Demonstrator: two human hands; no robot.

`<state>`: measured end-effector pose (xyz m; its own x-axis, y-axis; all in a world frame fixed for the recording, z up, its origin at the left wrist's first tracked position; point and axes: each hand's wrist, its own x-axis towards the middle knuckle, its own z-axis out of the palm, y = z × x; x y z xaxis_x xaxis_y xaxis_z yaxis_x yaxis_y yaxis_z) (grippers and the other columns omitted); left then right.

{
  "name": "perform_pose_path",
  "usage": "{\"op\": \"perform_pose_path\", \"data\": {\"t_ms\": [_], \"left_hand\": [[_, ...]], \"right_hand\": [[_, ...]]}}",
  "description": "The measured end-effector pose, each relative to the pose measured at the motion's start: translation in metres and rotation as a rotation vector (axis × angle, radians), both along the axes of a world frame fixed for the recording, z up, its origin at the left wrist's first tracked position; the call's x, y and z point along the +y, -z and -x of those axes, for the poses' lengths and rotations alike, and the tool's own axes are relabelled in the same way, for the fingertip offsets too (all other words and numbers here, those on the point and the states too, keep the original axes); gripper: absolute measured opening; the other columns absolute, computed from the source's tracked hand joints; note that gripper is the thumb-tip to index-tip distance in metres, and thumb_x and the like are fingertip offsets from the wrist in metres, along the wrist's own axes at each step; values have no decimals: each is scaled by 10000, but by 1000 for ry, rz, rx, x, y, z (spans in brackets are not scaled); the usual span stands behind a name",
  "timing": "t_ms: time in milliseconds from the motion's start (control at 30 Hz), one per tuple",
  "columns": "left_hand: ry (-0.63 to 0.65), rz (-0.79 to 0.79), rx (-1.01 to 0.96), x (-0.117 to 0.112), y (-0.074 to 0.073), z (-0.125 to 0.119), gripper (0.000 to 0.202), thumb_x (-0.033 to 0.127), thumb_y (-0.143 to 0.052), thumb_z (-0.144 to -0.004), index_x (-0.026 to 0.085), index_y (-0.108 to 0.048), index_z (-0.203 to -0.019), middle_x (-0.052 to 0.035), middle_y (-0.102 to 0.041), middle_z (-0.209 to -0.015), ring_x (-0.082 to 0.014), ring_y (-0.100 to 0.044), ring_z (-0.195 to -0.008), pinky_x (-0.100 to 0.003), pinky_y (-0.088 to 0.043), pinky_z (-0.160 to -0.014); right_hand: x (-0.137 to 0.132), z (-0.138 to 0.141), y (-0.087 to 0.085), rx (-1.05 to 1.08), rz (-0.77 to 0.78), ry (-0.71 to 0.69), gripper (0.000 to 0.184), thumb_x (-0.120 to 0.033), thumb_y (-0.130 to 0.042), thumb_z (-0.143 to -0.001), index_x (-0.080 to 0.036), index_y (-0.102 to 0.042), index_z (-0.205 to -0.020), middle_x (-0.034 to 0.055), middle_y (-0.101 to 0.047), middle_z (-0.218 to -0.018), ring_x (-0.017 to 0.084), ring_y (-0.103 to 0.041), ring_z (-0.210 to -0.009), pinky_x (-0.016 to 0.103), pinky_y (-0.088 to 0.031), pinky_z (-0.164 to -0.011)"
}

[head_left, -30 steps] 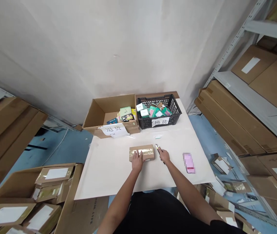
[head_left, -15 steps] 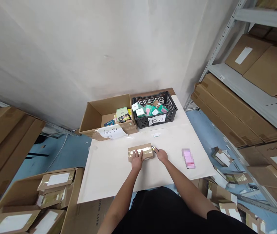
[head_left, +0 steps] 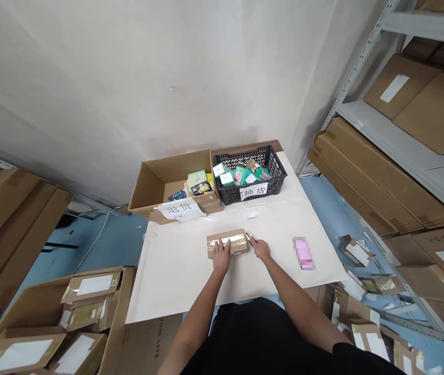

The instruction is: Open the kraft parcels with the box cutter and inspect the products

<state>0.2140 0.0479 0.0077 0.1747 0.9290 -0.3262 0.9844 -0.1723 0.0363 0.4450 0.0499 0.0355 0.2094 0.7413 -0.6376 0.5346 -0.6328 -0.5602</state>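
A small brown cardboard box (head_left: 240, 247), sealed with shiny clear tape along its top, lies on the white-covered table (head_left: 175, 281). Pressed on its top and near side is my left hand (head_left: 221, 255), with the fingers spread flat. My right hand (head_left: 261, 249) is closed around a utility knife (head_left: 251, 239) with yellow and dark parts. The knife points at the box's right end; whether the blade touches the cardboard I cannot tell.
Behind stand an open carton (head_left: 151, 187) and a black plastic crate (head_left: 253, 194) holding small packages, both with paper signs. A pixelated pink item (head_left: 303, 253) lies at right. Parcels fill a large carton (head_left: 128, 291) at lower left; shelving (head_left: 378, 125) rises at right.
The view has shifted slightly. My left hand stays on the box, and my right hand keeps the knife at its right end with hardly any movement.
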Motion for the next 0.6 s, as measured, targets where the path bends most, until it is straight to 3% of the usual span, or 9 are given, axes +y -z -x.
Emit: {"op": "perform_pose_path", "data": {"t_ms": [267, 600], "left_hand": [[1, -18, 4, -3, 2, -2, 692, 435, -537, -1021, 311, -311, -1664, -155, -317, -1720, -399, -268, -1588, -585, -316, -1236], [54, -29, -7, -8, 3, 8, 704, 431, -585, -991, 343, -348, -1647, -126, -347, -1711, -396, -255, -1594, -599, -318, -1240]], "right_hand": [[-4, -1, 0, -189, -88, -123, 581, -614, -411, -1065, -179, -781, -955, 176, -781, -1065, 296, -721, -1063, 312, -489, -833], [-36, -5, 4, -212, -113, -170, 561, -610, -440, -1060, -187, -776, -911, 173, -786, -1024, 306, -723, -1051, 338, -503, -868]]}}
